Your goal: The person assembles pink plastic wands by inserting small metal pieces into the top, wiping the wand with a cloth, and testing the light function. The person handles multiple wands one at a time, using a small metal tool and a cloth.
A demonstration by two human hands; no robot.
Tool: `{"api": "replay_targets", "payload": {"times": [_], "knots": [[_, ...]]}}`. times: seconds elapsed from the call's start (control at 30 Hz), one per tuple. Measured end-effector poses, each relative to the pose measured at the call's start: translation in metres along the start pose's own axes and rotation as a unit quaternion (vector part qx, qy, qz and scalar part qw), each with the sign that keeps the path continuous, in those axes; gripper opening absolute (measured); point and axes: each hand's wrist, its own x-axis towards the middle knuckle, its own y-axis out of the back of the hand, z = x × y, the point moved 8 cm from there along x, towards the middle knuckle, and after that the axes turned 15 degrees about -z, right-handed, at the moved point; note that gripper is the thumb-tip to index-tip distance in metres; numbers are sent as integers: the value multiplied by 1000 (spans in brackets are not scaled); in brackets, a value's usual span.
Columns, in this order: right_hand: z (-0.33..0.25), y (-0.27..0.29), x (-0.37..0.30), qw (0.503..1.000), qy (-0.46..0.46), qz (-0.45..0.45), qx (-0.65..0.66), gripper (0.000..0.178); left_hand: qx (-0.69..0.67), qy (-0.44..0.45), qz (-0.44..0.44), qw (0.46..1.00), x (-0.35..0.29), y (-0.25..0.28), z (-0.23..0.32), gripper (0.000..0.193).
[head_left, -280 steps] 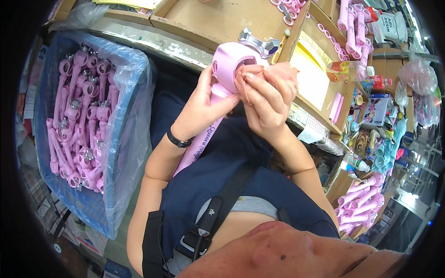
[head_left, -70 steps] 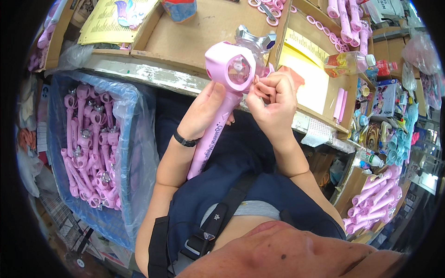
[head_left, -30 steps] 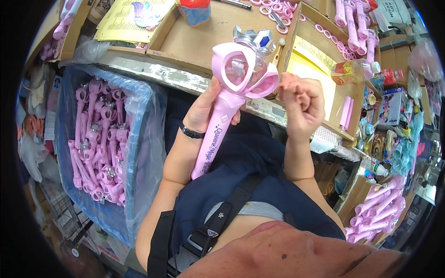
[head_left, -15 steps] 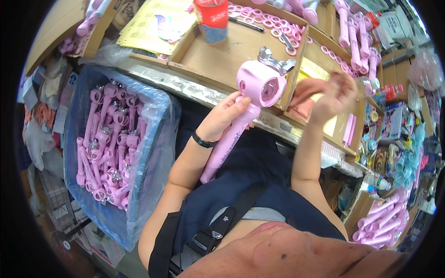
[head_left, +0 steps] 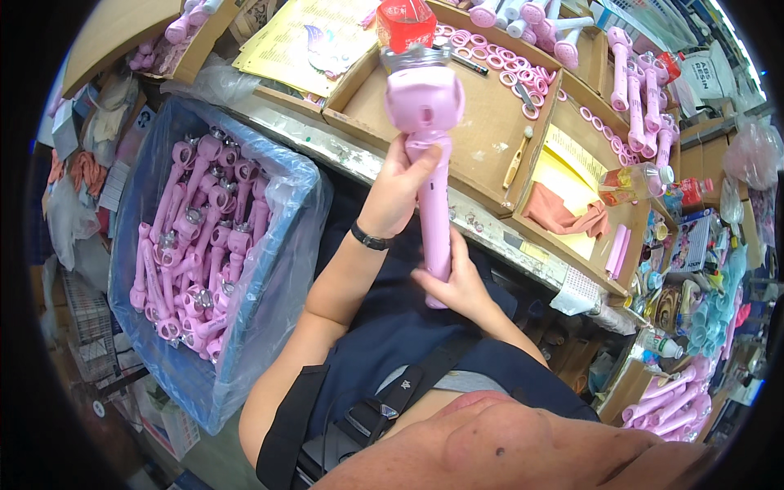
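A pink toy wand (head_left: pixel 435 216) with a rounded head and a silver crown-shaped top stands nearly upright in front of me. My left hand (head_left: pixel 394 192) is closed round its neck, just under the head. Lower down, my right hand (head_left: pixel 464 284) grips the bottom end of the handle, the thumb lying across it. A salmon-coloured cloth (head_left: pixel 563 214) lies crumpled on yellow paper in the tray to the right.
On my left stands a blue bin (head_left: pixel 298 175) lined with clear plastic, holding several similar wands. Cardboard trays (head_left: pixel 482 175) on the bench hold pink rings (head_left: pixel 510 61), a brush (head_left: pixel 518 157) and a red cup (head_left: pixel 406 24). A bottle (head_left: pixel 633 184) lies at the right.
My right hand has left the area of the cloth and come down to the wand's handle end. The wand has turned more upright, its head moving left and up.
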Motion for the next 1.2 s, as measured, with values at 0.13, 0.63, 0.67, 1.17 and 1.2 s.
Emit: {"api": "replay_targets", "payload": {"times": [0.13,0.63,0.67,1.17,1.2], "knots": [[-9,-35,7,879,64,-223,417,68,-194,-43,-69,978,-11,7,1,75],[-4,191,-38,960,-85,105,-244,26,-265,-131,-203,933,-39,69,46,93],[5,199,-36,940,-143,97,-296,25,-264,-128,-211,933,-40,65,45,91],[27,196,-34,957,-126,-4,-260,42,-235,-36,-153,959,0,45,7,86],[32,196,-35,954,-155,-16,-257,42,-230,-23,-161,960,5,41,2,84]]}}
